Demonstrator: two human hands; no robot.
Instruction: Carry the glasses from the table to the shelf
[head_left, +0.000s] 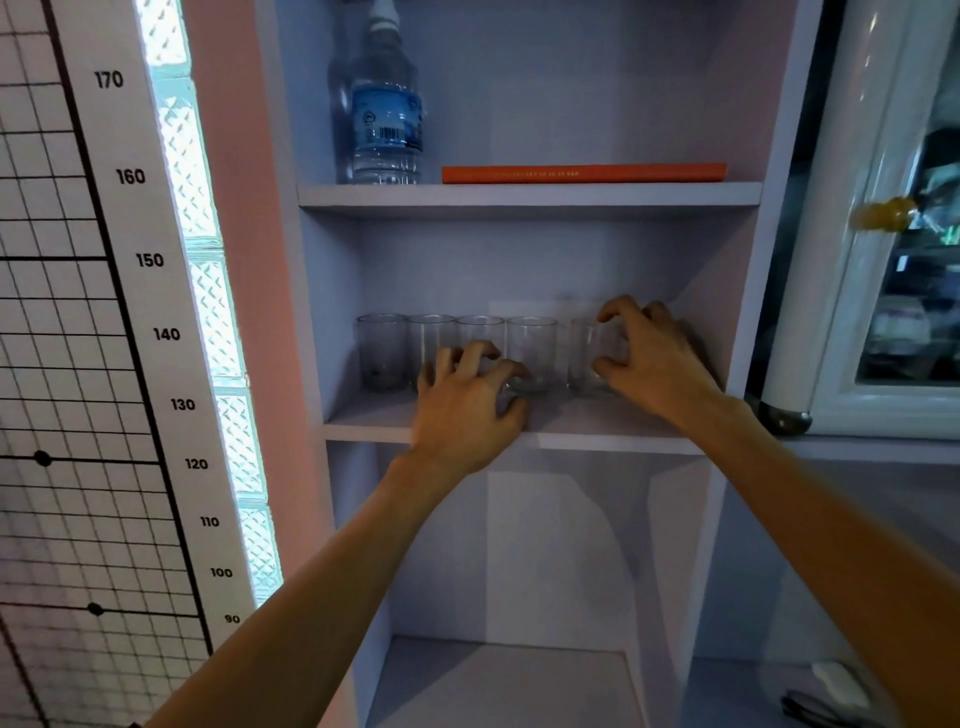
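Observation:
Several clear glasses stand in a row on the middle shelf (597, 434) of a pale cabinet, from the leftmost glass (382, 351) to the rightmost glass (587, 358). My left hand (467, 405) hovers in front of the middle glasses (532, 353) with its fingers curled and spread, and it holds nothing. My right hand (654, 358) arches around the rightmost glass. Its thumb is by the glass's side, its fingers sit above the rim, and it does not clasp the glass. Part of the middle glasses is hidden behind my left hand.
The shelf above holds a water bottle (387, 119) and a flat orange book (582, 173). A lower shelf (498, 675) is below. A height chart (130, 312) hangs on the left wall. A glass-door fridge (893, 291) stands to the right.

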